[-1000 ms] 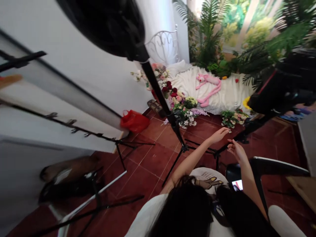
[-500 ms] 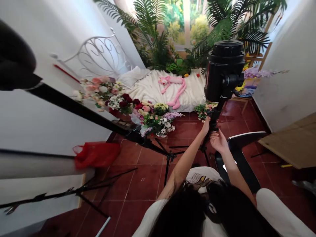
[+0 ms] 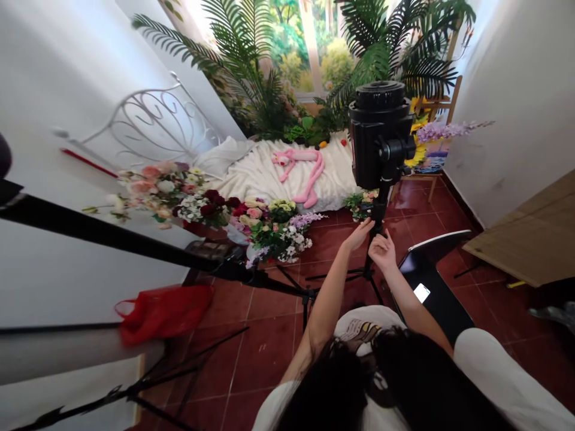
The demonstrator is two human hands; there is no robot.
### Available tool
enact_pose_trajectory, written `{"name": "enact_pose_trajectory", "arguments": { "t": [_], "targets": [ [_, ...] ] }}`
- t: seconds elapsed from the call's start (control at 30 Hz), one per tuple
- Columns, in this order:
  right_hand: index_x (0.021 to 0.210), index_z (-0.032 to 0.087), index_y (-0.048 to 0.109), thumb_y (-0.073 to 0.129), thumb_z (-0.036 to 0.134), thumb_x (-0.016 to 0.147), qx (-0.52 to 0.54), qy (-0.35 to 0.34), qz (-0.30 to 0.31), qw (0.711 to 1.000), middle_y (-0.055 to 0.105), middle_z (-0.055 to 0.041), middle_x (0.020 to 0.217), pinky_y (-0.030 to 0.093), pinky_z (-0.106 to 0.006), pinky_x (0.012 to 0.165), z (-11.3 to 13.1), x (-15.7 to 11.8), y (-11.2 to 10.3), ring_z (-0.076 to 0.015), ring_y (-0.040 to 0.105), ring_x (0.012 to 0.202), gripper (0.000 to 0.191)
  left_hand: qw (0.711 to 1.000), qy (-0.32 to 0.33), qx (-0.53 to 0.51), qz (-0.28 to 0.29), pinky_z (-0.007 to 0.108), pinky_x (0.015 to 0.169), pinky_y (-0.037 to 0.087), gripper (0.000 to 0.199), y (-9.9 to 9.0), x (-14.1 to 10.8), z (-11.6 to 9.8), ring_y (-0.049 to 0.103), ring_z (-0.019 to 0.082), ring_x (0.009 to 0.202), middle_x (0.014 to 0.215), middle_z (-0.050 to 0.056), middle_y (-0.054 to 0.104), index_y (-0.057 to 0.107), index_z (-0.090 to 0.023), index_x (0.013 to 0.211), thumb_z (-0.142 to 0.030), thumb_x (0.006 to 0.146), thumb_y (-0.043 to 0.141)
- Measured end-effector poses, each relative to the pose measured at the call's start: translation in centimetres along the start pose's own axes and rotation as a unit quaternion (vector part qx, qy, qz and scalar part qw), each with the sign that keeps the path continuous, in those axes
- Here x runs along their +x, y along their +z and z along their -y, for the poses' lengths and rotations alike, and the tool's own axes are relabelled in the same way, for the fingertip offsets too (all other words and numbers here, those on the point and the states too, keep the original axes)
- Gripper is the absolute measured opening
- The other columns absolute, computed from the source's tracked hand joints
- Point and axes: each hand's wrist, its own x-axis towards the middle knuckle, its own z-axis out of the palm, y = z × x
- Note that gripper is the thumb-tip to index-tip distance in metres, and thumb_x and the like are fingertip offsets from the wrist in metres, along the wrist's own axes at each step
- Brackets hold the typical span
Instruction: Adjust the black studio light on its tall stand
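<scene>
A black studio light (image 3: 375, 140) faces upward on top of a black light stand (image 3: 378, 209). My left hand (image 3: 358, 234) is at the left side of the stand's pole, below the light, with its fingers held together against it. Across from it, my right hand (image 3: 383, 250) has curled fingers pinched at the pole's joint, where a small knob is mostly hidden. The stand's tripod legs (image 3: 366, 273) are spread on the floor beyond my forearms.
A black chair (image 3: 442, 299) with a lit phone (image 3: 421, 293) stands at right. Bouquets (image 3: 278, 230) and a bed with a pink plush toy (image 3: 305, 157) lie ahead. Another stand's dark pole (image 3: 112, 233) slants across the left, above a red bag (image 3: 164, 311).
The view has shifted, so most of the scene sits farther left and lower. The light and its pole look more upright. Both hands remain at the pole, the left fingers looking straighter.
</scene>
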Motion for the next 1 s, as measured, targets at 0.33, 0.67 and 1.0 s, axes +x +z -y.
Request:
{"name": "enact_pose_trajectory", "arguments": {
  "t": [0.33,0.67,1.0],
  "targets": [
    [0.06,0.025,0.029,0.042,0.029,0.104,0.057,0.092,0.018,0.994,0.042,0.0067,0.049,0.049,-0.014,0.049,1.1,-0.3,0.0,-0.0068,0.047,0.047,0.047,0.999,0.034,0.013,-0.015,0.035,0.118,0.033,0.027,0.9,-0.7,0.5,0.06,0.018,0.117,0.105,0.005,0.074,0.072,-0.017,0.106,-0.031,0.082,0.071],
    [0.054,0.025,0.034,0.074,0.038,0.081,-0.687,-0.088,-0.217,0.688,0.028,0.0094,0.044,0.03,-0.021,0.04,3.1,-1.5,-0.1,-0.0085,0.028,0.04,0.05,0.991,0.059,0.117,-0.022,0.038,0.115,0.039,0.035,0.8,-0.9,0.4,0.061,0.019,0.116,0.113,0.007,0.073,0.073,-0.02,0.108,-0.04,0.081,0.073],
    [0.064,0.023,0.041,0.072,0.041,0.084,-0.884,-0.247,-0.144,0.37,0.042,0.0065,0.059,0.038,-0.024,0.059,5.6,-3.9,3.5,-0.0104,0.037,0.055,0.04,0.991,0.08,0.109,-0.024,0.038,0.114,0.039,0.032,1.1,-0.9,0.9,0.062,0.021,0.114,0.108,0.006,0.074,0.073,-0.019,0.098,-0.045,0.079,0.074]
  ]
}}
